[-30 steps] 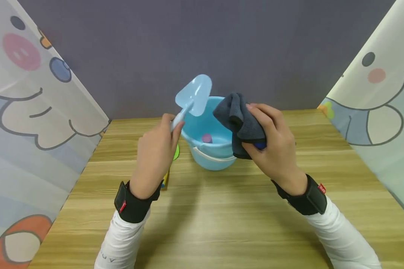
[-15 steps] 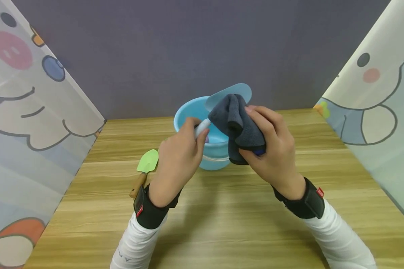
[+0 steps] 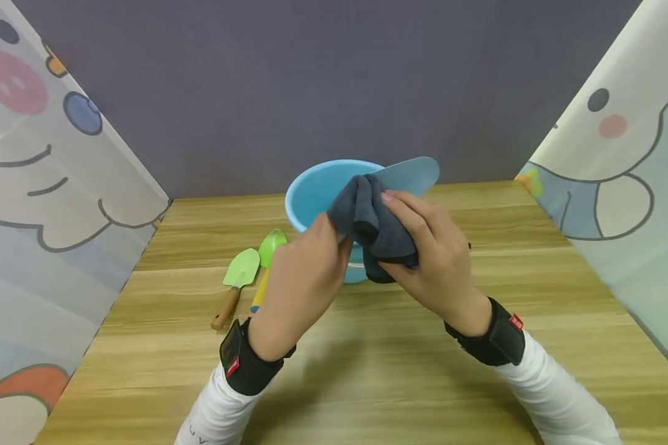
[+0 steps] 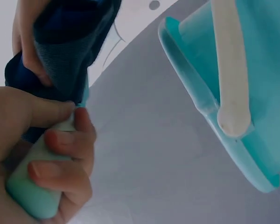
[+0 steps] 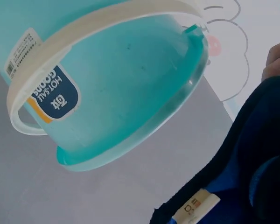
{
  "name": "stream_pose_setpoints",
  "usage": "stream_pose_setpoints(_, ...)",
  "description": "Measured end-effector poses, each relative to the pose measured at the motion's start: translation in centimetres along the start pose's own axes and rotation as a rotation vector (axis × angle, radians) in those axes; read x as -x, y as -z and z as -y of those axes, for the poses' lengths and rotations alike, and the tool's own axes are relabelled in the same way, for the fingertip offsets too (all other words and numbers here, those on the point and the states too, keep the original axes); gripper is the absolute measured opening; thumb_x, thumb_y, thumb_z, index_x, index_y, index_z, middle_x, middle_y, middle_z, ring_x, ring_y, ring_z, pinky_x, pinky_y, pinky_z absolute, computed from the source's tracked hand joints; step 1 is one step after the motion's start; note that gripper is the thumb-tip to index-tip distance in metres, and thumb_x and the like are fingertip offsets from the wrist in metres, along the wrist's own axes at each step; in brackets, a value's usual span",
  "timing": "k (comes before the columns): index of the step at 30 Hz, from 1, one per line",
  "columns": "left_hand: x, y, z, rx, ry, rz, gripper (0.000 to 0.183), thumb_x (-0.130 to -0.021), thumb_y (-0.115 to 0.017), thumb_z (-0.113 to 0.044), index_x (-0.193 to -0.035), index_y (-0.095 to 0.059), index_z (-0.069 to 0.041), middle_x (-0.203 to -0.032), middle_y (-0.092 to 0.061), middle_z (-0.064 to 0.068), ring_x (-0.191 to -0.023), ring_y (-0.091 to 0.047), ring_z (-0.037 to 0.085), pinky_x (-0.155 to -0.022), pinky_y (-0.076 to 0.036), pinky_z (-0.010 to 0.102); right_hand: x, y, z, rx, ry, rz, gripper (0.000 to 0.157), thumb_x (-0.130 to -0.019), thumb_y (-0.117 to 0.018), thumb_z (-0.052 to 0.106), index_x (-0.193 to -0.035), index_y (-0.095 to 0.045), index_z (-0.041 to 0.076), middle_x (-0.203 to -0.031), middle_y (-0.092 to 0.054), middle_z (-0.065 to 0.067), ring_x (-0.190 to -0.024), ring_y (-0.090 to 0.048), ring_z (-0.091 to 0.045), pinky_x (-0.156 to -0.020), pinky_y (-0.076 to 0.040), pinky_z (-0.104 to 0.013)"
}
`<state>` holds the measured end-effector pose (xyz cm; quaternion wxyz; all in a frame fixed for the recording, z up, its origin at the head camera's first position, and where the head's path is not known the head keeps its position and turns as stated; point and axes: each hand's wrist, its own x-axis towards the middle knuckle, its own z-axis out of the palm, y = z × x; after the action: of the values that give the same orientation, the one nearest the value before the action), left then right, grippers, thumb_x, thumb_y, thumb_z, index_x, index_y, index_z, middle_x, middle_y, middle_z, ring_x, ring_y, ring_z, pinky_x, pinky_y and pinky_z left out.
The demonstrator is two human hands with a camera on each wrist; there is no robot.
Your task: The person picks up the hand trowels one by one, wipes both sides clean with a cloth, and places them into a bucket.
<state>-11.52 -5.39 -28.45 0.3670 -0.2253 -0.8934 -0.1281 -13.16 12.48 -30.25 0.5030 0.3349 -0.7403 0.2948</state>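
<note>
My left hand (image 3: 300,284) grips the pale blue handle of a toy shovel (image 3: 412,175); in the left wrist view its fingers curl round the handle (image 4: 39,186). My right hand (image 3: 436,253) holds a bunched dark grey cloth (image 3: 381,228) against the shovel between blade and handle. The cloth hides the shovel's neck and part of its blade. A blue underside of the cloth shows in the right wrist view. Just behind and below both hands stands a light blue bucket (image 3: 312,191) with a white handle (image 5: 102,23), partly covered by the hands.
Left of the bucket, two small trowels lie on the wooden table (image 3: 367,383): one with a wooden handle (image 3: 227,308), one with a yellow handle (image 3: 260,290). A grey panel (image 3: 334,80) rises behind; cartoon-printed sheets (image 3: 44,204) flank the table.
My left hand has moved right, bringing the shovel to the cloth; its blade now pokes out beyond the cloth. My right hand has shifted slightly left and down, still holding the cloth.
</note>
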Motion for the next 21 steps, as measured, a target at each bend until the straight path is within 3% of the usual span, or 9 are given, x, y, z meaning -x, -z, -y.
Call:
stream_pose_setpoints(10,0.22,-0.23,-0.29,-0.021,-0.076,-0.044,0.017,-0.09,-0.063,-0.017,-0.087,-0.057,-0.002,-0.062,-0.053,0.005,-0.04,-0.047,0.015,-0.031,-0.041,0.032,-0.01,-0.15,-0.09,-0.001,-0.02,-0.047,0.048,-0.077,-0.073,0.015,-0.121,-0.062,-0.001,-0.116,-0.067,-0.024,-0.093,-0.061,-0.039,-0.081,-0.052,-0.052)
stream_pose_setpoints(21,0.35,-0.39,-0.8,-0.064,-0.098,-0.052,0.02,-0.094,-0.058,-0.023,-0.091,-0.059,-0.002,-0.063,-0.056,0.003,-0.041,-0.047,0.013,-0.03,-0.041,0.029,0.1,0.04,-0.33,0.014,-0.048,-0.061,0.05,-0.075,-0.075,0.011,-0.122,-0.061,0.0,-0.117,-0.066,-0.024,-0.099,-0.061,-0.038,-0.085,-0.052,-0.052)
